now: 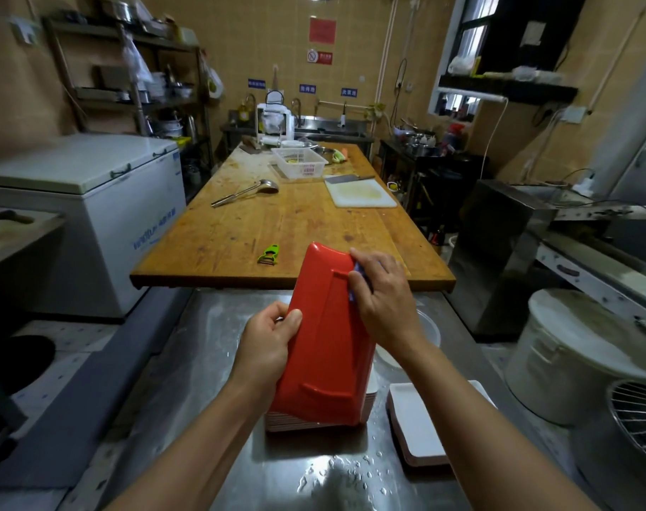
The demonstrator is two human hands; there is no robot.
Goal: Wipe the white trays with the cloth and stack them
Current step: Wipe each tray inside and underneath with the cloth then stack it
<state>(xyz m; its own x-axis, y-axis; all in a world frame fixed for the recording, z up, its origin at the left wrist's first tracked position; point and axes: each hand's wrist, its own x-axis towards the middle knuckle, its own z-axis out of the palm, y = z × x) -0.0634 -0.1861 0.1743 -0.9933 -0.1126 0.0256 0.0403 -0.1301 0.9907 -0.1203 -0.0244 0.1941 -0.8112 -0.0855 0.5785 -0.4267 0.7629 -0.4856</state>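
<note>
- A rectangular plastic tray (325, 337), red on its ridged underside, is shown held tilted, underside towards the camera, above the wet stainless-steel surface (188, 381); this surface serves as the landmark below.
- The tray's near edge is seen resting on, or just above, a stack of like trays (295, 424) standing on the steel surface; contact cannot be confirmed.
- The left hand (268, 341) is shown gripping the tray's left rim, the thumb curled over the red face and the fingers (277, 311) wrapped round the edge.
- The right hand (382, 293) is shown at the tray's upper right rim, its fingers (358, 280) curled and pressing a small blue-violet cloth (357, 285), mostly hidden, against the tray.
- A second, lower stack of trays with white upper faces (417, 422) lies to the right on the steel surface, just beside the first stack.
- Water droplets are visible on the near part of the steel surface.
- At the far end of the steel surface a long wooden table (277, 223) is seen, carrying a green peeler (269, 254), a steel ladle (245, 192) and a white cutting board (360, 193).
- Step judged in hand: wiping of the underside of one tray.
- Next move, as judged: the cloth is to be drawn along the remaining red face, after which the tray would need turning and setting squarely on a stack.
</note>
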